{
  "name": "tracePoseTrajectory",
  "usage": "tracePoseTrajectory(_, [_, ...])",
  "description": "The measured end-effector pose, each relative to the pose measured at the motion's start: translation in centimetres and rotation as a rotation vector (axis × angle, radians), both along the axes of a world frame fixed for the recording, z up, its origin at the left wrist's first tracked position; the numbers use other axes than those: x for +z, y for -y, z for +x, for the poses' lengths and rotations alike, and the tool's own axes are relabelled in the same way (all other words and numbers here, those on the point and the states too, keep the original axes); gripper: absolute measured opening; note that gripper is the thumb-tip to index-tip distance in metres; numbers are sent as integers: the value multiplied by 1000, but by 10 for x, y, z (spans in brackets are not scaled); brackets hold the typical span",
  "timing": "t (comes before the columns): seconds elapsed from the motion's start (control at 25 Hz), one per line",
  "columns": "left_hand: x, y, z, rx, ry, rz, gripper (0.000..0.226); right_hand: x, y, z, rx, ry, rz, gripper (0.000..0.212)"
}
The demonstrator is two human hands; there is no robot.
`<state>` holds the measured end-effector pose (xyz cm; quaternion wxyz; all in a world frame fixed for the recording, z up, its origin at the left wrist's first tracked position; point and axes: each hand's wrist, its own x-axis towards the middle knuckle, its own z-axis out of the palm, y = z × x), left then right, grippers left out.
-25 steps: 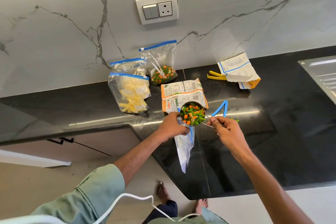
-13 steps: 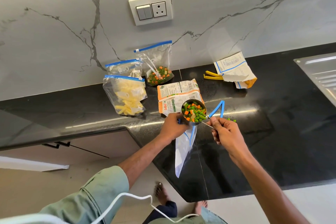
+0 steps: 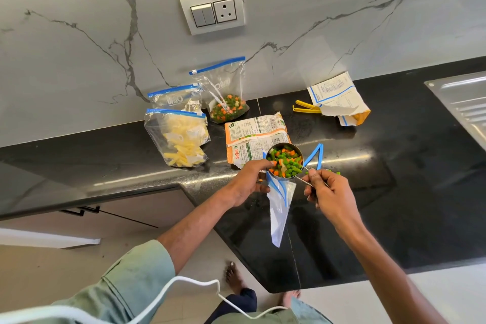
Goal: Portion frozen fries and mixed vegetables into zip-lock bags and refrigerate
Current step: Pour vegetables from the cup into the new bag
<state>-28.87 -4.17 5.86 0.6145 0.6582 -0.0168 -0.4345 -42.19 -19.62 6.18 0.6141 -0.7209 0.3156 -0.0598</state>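
My right hand [image 3: 330, 196] pinches the thin handle of a steel measuring cup [image 3: 284, 162] heaped with green, orange and pale mixed vegetables. The cup tilts toward me over the blue-zipped mouth of an empty zip-lock bag [image 3: 280, 212], whose rim my left hand [image 3: 249, 183] grips while the bag hangs over the black counter. Behind the cup lies the orange-and-white vegetable packet [image 3: 253, 137]. Two fries bags [image 3: 180, 139] and one bag holding vegetables [image 3: 227, 102] stand against the marble wall.
A torn fries packet [image 3: 339, 98] and yellow clip [image 3: 305, 109] lie at the back right. A blue clip [image 3: 317, 156] and a few spilled peas [image 3: 335, 172] sit right of the cup. A steel sink drainer [image 3: 462, 102] is far right. The counter edge [image 3: 236, 229] cuts diagonally below my hands.
The cup has tipped a little further toward the bag mouth. Both hands keep their grips and stay in nearly the same place.
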Motion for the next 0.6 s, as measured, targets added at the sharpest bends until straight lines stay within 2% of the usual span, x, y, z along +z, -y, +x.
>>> tracePoseTrajectory(0.04, [-1, 2, 1, -4, 63, 72, 12, 1, 0, 0, 10, -9, 9, 29])
tracePoseTrajectory(0.2, [-13, 7, 2, -80, 276, 324, 32, 3, 3, 3, 69, -80, 141, 31])
tracePoseTrajectory(0.28, [-11, 7, -1, -106, 315, 328, 30, 6, 0, 5, 84, -134, 266, 37])
tracePoseTrajectory(0.36, [-6, 9, -3, -162, 368, 341, 30, 6, -2, 8, 96, -174, 411, 53])
tracePoseTrajectory(0.52, [-4, 12, 1, -306, 405, 368, 37, -1, -4, 15, 134, -65, 866, 65])
tracePoseTrajectory(0.6, [-3, 12, 6, -361, 417, 390, 35, -9, -5, 16, 75, -62, 941, 69])
